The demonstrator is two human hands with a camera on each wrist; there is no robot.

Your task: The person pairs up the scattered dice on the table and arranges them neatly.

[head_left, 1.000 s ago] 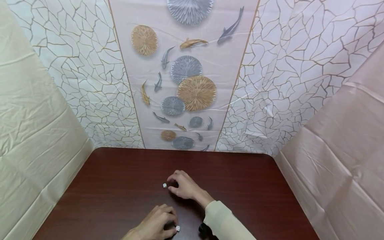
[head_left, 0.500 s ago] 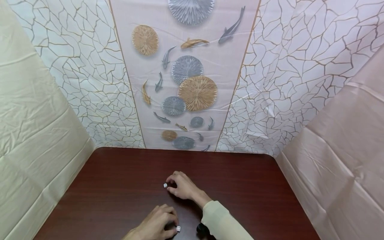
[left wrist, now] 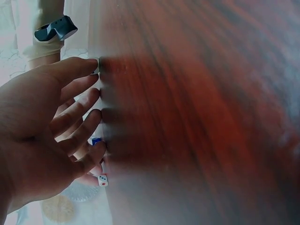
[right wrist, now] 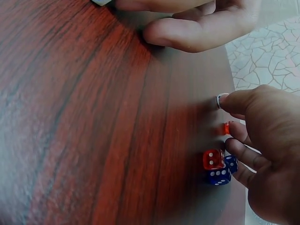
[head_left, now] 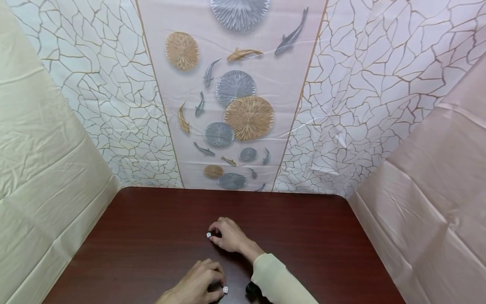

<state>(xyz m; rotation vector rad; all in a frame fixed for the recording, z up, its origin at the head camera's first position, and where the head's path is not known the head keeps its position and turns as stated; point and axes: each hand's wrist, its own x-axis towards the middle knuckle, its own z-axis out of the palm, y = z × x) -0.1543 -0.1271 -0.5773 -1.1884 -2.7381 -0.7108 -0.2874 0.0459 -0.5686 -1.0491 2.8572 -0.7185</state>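
Note:
In the head view, my left hand [head_left: 201, 282] is low on the dark red table, its thumb and index finger at a white die [head_left: 225, 290]. The left wrist view shows that die partly behind the thumb tip. Farther out, my right hand [head_left: 229, 237] has its thumb and index finger around a second white die [head_left: 209, 234]. Under the right palm, hidden in the head view, the right wrist view shows a clear red die [right wrist: 213, 159] against a blue die [right wrist: 220, 177], another blue die [right wrist: 230, 163] beside them and a small red die [right wrist: 228, 127] by the fingers.
The dark red wood table [head_left: 152, 223] has rounded far corners. Patterned cloth [head_left: 243, 126] hangs behind it, with plain cream cloth [head_left: 49, 169] on the left and pinkish cloth [head_left: 417, 219] on the right. A black wrist device [left wrist: 56, 29] sits on the right sleeve.
My right hand has shifted slightly left, closing the gap to the white die so its fingertips are now at it. The left hand and its die have stayed put.

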